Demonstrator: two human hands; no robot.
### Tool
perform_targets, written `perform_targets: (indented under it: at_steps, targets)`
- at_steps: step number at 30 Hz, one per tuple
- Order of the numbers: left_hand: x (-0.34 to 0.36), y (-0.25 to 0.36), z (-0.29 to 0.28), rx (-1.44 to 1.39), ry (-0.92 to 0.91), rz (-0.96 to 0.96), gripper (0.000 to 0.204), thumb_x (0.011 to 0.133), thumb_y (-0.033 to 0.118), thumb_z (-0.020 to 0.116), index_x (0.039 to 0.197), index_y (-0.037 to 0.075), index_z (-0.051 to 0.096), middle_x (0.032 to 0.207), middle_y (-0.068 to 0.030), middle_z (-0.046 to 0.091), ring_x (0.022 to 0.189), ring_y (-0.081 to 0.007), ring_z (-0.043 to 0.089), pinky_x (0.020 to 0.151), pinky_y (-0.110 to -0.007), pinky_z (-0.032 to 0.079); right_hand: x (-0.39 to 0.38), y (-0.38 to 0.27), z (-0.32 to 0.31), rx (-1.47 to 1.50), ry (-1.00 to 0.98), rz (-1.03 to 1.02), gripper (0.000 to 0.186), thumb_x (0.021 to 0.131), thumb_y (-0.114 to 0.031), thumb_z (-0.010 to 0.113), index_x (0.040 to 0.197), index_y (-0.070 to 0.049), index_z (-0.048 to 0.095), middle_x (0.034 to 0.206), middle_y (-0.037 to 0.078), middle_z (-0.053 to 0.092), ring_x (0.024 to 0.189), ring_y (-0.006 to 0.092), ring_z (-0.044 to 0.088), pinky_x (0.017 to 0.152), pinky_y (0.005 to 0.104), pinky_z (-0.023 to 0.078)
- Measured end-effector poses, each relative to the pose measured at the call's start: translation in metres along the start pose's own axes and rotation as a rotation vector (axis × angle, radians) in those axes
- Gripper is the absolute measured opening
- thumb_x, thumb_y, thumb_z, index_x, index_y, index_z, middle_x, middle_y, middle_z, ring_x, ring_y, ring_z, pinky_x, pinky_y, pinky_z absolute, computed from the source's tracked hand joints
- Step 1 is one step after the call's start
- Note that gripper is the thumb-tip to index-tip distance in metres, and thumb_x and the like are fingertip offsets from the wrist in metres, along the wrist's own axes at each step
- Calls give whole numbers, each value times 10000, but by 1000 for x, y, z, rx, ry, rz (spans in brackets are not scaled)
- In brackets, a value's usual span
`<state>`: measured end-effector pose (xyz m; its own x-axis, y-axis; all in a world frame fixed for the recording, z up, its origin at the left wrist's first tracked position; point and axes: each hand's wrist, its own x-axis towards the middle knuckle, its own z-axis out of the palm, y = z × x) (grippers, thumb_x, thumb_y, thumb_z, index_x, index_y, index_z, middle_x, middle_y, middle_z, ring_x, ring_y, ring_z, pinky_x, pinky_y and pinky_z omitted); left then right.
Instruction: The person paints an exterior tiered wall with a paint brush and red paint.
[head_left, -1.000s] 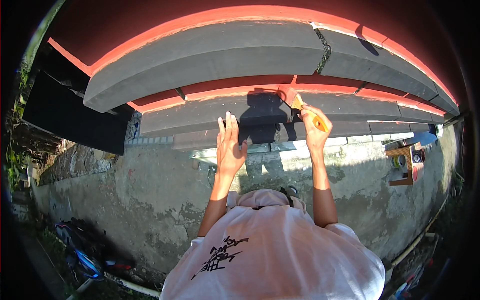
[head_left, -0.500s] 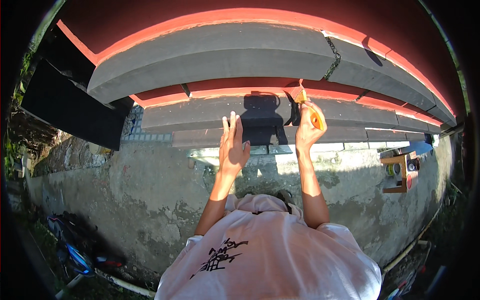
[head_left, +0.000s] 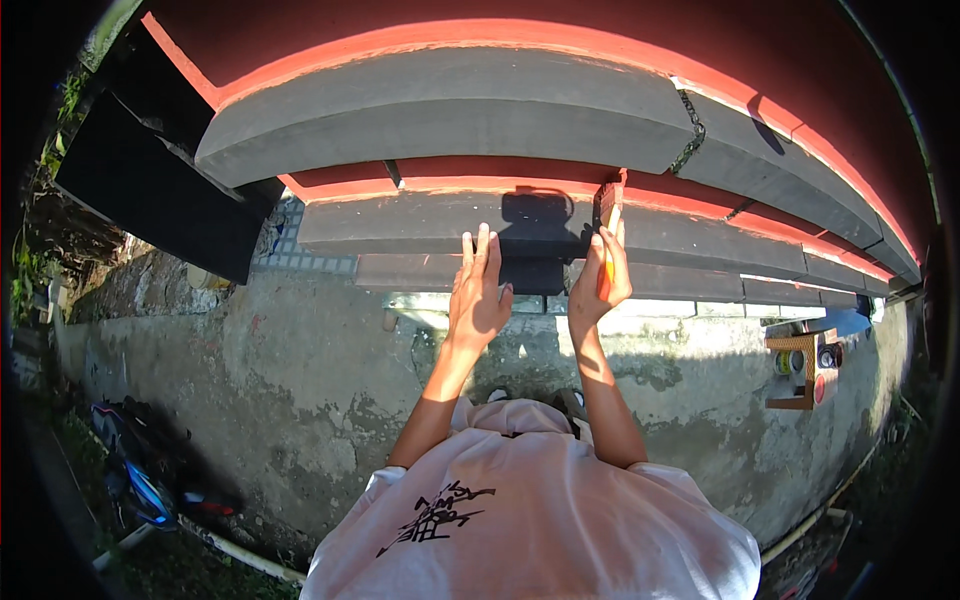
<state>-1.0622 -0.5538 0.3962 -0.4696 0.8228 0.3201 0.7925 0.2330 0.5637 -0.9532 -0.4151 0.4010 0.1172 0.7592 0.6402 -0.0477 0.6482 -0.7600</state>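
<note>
My right hand (head_left: 600, 278) is closed around the yellow-orange handle of a paintbrush (head_left: 606, 250). The brush stands nearly upright in the view, its bristles against the red strip above the lower dark grey ledge (head_left: 410, 218). Whether the bristle tips press on the wall or only hover there, I cannot tell. Palm down and fingers stretched, my left hand (head_left: 478, 295) is at the front edge of the lower ledge and holds nothing. A dark shadow falls on the ledge between the two hands.
A thicker grey ledge (head_left: 440, 125) runs above, below a red wall (head_left: 500, 35). At the right a small wooden stool (head_left: 800, 372) bears cans. A black panel (head_left: 160, 190) leans at the left. A dark object with blue parts (head_left: 150, 492) lies at the lower left on the concrete floor (head_left: 290, 370).
My right hand has turned the paintbrush so its handle shows edge-on, and the hand sits slightly lower. My left hand stays spread. The whole view has shifted a little.
</note>
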Motion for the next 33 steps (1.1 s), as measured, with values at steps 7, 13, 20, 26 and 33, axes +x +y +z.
perform_targets:
  at_steps: [7,13,20,26,33]
  targets:
    - [-2,4,-4,-33,-4,7,913,813,41,686,1597,-52,227,1671,-269,204,1510,-540,224,1133,-543,394,-13,12,30,-115,-42,-2,115,980,-22,660,1048,36,732,955,134,774,754,161,718,679,282,549]
    - [-2,5,1,-33,9,-2,939,794,31,702,1598,-52,225,1673,-268,196,1510,-544,217,1134,-532,399,-18,23,41,-81,-61,-29,110,972,6,658,1051,39,726,971,140,756,760,155,736,665,266,598]
    - [3,-1,4,48,60,76,933,784,30,722,1591,-50,260,1660,-280,230,1516,-552,193,1197,-508,345,0,9,15,133,-155,108,136,983,-1,642,1078,64,713,973,128,740,784,140,721,720,304,670]
    - [4,3,8,109,0,-55,901,817,78,720,1590,-33,270,1688,-225,209,1565,-438,163,1177,-549,358,-10,0,-1,254,-453,193,148,978,11,631,1085,38,729,1224,214,718,904,177,744,751,307,661]
    - [2,5,7,119,8,-57,896,821,82,737,1585,-33,283,1688,-216,215,1561,-432,183,1168,-547,372,40,37,-44,116,-288,174,162,969,-24,664,1110,13,735,1265,195,719,869,167,737,745,296,596]
